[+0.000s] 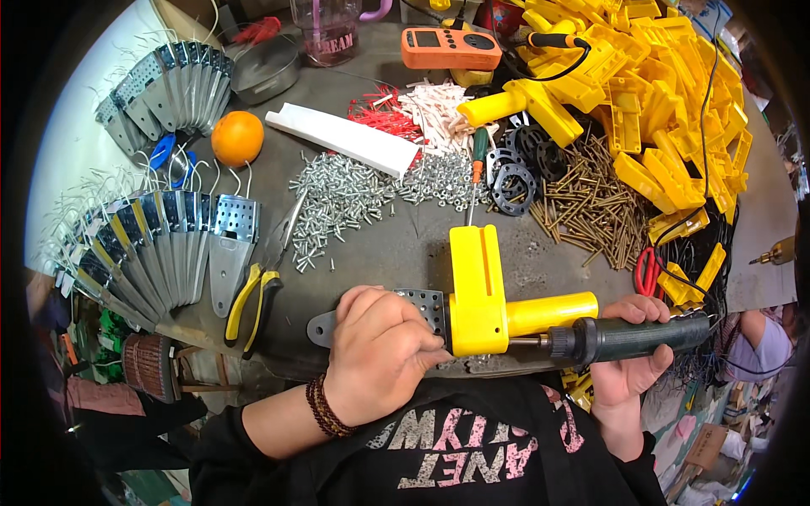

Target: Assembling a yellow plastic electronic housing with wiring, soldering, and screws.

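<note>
My left hand [377, 350] is closed around a grey metal plate [321, 329], whose rounded end sticks out beyond the knuckles. The plate's perforated part meets a yellow plastic housing [477, 291] with a yellow handle [553, 313] pointing right. My right hand [629, 354] grips a black electric screwdriver [650, 337] lying level, its bit reaching the housing's lower right side. Whether a screw sits at the bit's tip is hidden. Just beyond the housing lies a screwdriver [478, 169] with a green and orange handle.
Silver screws [337, 198], brass-coloured screws [591, 198] and black rings [513, 185] lie past my hands. Yellow housing parts [658, 93] heap up at far right. At left are fanned metal plates [160, 244], yellow-black pliers [251, 308] and an orange [237, 139]. An orange meter [450, 49] stands behind.
</note>
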{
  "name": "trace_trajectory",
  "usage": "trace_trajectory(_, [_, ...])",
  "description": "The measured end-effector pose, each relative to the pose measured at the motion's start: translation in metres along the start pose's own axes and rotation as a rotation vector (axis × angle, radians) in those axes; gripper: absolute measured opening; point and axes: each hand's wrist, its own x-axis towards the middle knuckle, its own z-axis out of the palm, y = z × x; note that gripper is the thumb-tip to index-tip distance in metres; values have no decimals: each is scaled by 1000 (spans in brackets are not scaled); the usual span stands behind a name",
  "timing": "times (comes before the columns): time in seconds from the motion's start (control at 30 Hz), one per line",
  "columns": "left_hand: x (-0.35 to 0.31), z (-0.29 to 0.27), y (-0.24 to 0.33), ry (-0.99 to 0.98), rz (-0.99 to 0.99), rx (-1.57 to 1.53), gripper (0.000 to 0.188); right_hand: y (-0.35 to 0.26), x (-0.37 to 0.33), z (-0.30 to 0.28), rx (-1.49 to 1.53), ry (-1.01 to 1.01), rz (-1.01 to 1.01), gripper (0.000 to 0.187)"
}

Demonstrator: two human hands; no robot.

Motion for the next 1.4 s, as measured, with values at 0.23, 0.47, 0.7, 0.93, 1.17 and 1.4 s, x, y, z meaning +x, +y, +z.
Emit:
trace_trajectory(0.23, [1, 0, -4, 3, 0, -33, 26, -2, -2, -14, -37, -120, 6, 59])
trace_trajectory(0.47, [1, -11, -4, -86, 26, -32, 24, -25, -4, 9, -625, -384, -37, 48])
trace_trajectory(0.7, [38, -13, -6, -259, -346, -212, 26, -29, 21, 27, -241, -159, -13, 53])
trace_trajectory(0.93, [41, -3, -15, -259, -411, -352, 22, -5, 39, 16, -354, -130, -19, 55])
trace_trajectory(1.17, [46, -8, -13, -290, -419, -363, 22, -3, 47, 7, -267, -103, 15, 58])
trace_trajectory(1.4, [87, 0, -36, -82, -9, 483, 6, -3, 48, 6, -302, -60, 22, 59])
